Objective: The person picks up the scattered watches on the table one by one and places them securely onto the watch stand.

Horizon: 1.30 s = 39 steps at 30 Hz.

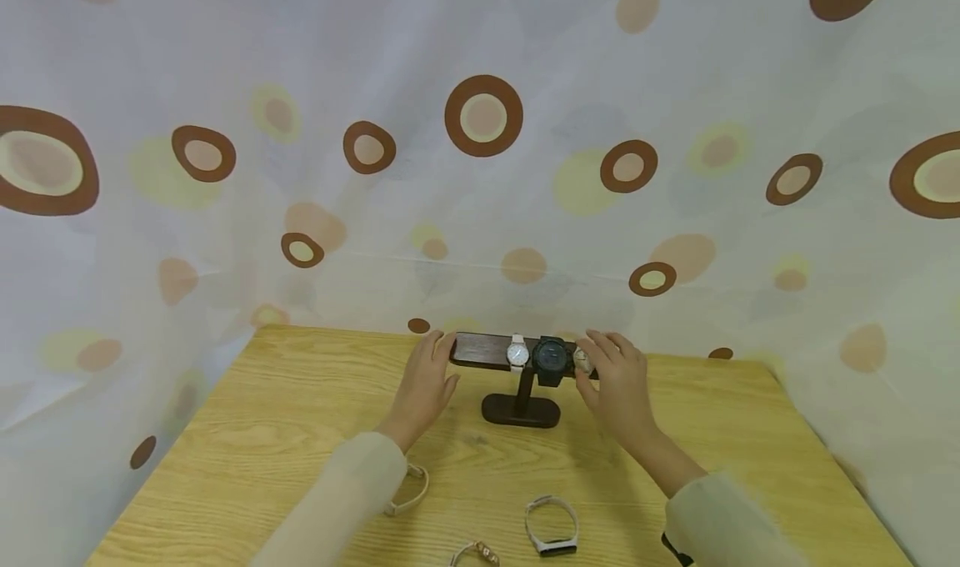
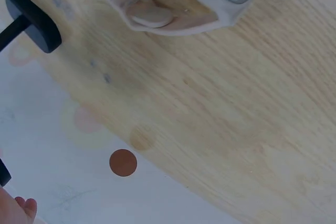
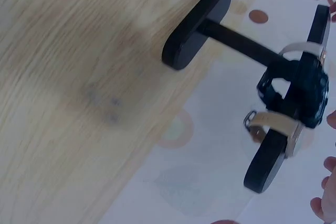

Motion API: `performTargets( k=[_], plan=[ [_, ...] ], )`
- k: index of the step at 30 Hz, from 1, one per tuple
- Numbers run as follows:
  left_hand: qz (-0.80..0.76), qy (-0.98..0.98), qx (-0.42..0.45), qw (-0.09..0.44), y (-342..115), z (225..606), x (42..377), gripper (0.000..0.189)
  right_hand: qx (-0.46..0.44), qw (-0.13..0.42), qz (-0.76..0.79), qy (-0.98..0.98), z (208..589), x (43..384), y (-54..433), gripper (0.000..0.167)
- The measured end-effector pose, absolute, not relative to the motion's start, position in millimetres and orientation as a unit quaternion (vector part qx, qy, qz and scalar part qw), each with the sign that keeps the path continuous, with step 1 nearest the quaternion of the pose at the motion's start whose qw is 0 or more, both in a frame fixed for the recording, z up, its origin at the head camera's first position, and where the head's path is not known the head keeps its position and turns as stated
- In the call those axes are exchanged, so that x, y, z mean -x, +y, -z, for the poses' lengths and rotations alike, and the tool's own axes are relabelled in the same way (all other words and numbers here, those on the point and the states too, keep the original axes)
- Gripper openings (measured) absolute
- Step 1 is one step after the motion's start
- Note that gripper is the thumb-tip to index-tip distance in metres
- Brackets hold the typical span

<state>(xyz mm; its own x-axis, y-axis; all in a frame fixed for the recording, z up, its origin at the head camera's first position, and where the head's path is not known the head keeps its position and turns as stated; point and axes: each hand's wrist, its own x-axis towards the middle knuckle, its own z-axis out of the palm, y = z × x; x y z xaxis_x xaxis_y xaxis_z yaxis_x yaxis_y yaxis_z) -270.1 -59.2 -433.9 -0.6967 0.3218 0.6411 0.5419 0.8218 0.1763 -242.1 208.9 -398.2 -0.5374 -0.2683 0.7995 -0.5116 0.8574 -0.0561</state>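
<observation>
A dark watch stand (image 1: 480, 348) stands at the back of the table, its crossbar level on a post. Along the bar sit a white-strapped watch (image 1: 517, 354), a chunky black watch (image 1: 552, 357) and a light-strapped watch (image 1: 583, 359). My left hand (image 1: 416, 392) is at the bar's left end, fingertips right at it and thumb apart. Over the right end, my right hand (image 1: 621, 383) spreads fingers and thumb around the light-strapped watch, partly covering it. The right wrist view shows this watch's beige strap (image 3: 281, 123) looped round the bar, with fingers beside it at the edge.
Nearer me on the wooden table (image 1: 262, 434) lie a white fitness band (image 1: 551, 524), a gold-toned bracelet watch (image 1: 483, 552) and a pale-strapped watch (image 2: 210, 3) partly behind my left sleeve. A black item (image 1: 675, 550) shows beside my right sleeve. A patterned curtain (image 1: 420, 42) hangs behind.
</observation>
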Motion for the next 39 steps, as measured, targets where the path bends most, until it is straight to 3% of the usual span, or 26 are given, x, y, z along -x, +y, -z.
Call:
performTargets(
  k=[3, 9, 13, 18, 22, 31, 39],
  plan=[
    [0.209, -0.905, 0.229, 0.292, -62.9, 439.9, 266.7, 0.060, -0.263, 0.445, -0.163, -0.841, 402.7, 240.2, 199.2, 0.040],
    [0.248, -0.916, 0.196, 0.246, -69.3, 447.6, 261.1, 0.059, -0.299, 0.418, -0.184, -0.838, 418.8, 233.5, 177.9, 0.029],
    [0.263, -0.926, 0.172, 0.209, -73.0, 451.5, 256.0, 0.058, -0.314, 0.403, -0.181, -0.841, 433.2, 225.3, 161.1, 0.052],
    [0.273, -0.930, 0.158, 0.189, -77.7, 458.8, 251.2, 0.054, -0.343, 0.362, -0.202, -0.843, 444.9, 212.8, 137.0, 0.028],
    [0.284, -0.933, 0.145, 0.167, -83.1, 466.0, 247.1, 0.049, -0.361, 0.300, -0.210, -0.857, 450.6, 202.8, 118.4, 0.038],
    [0.342, -0.928, 0.129, 0.068, -86.0, 476.4, 240.3, 0.045, -0.361, 0.077, -0.222, -0.903, 454.4, 186.9, 89.4, 0.026],
    [0.388, -0.913, 0.126, 0.008, -91.2, 483.6, 240.4, 0.034, -0.339, -0.054, -0.313, -0.885, 460.7, 193.5, 58.6, 0.019]
  ],
)
